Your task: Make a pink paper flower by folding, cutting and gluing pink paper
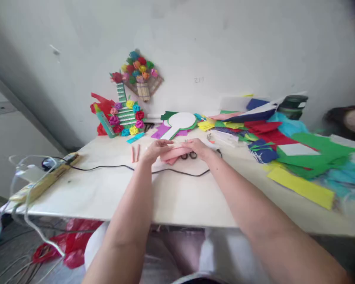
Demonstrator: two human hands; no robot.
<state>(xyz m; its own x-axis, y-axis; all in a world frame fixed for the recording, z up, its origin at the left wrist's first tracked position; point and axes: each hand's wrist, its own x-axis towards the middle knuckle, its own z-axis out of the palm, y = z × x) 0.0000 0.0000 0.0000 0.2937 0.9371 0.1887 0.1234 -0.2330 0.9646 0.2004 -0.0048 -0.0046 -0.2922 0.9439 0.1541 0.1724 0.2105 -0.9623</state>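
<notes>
Both my hands are over the middle of the table, at a folded piece of pink paper [173, 155]. My left hand [157, 150] pinches its left end, and my right hand [197, 147] grips the upper right part. The fingertips are slightly blurred. Black scissors handles [192, 155] show just below the paper by my right hand; their blades are hidden. Two thin pink rolls [135, 153] lie to the left of my left hand. Beyond my hands rests a white round paddle-shaped cutout [182, 120] with green edging.
Coloured sheets [310, 150] are heaped along the right side. A black cable [106, 166] crosses the table from a power strip [47, 181] at left. A glue bottle [105, 122] and a paper-flower tower [126, 112] stand at the back. A dark green jar [292, 106] sits back right.
</notes>
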